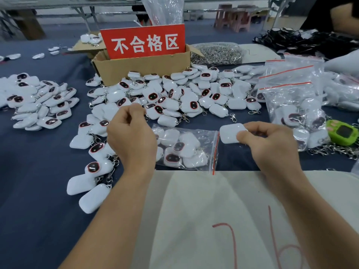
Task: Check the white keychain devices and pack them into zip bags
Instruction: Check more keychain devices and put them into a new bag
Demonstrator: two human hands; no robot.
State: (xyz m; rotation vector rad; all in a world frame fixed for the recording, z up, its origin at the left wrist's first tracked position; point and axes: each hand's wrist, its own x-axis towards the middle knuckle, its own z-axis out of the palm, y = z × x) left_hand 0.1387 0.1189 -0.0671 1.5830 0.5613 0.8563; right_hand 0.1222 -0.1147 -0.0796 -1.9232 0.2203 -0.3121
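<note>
White keychain devices with dark oval screens lie in a big heap [174,94] across the middle of the blue table, with a second heap [38,101] at the left. A clear zip bag [186,150] with a red seal lies flat between my hands, holding several devices. My right hand [270,144] pinches one white device [230,133], back side up, just right of the bag's red seal. My left hand [132,136] hovers over the heap's near edge with fingers curled; I cannot see anything in it.
A cardboard box [143,68] with a red sign stands behind the heap. Filled zip bags [291,105] pile up at the right, beside a green device [342,132] and loose metal clasps [217,53]. A white cloth [213,210] with red marks covers the near edge.
</note>
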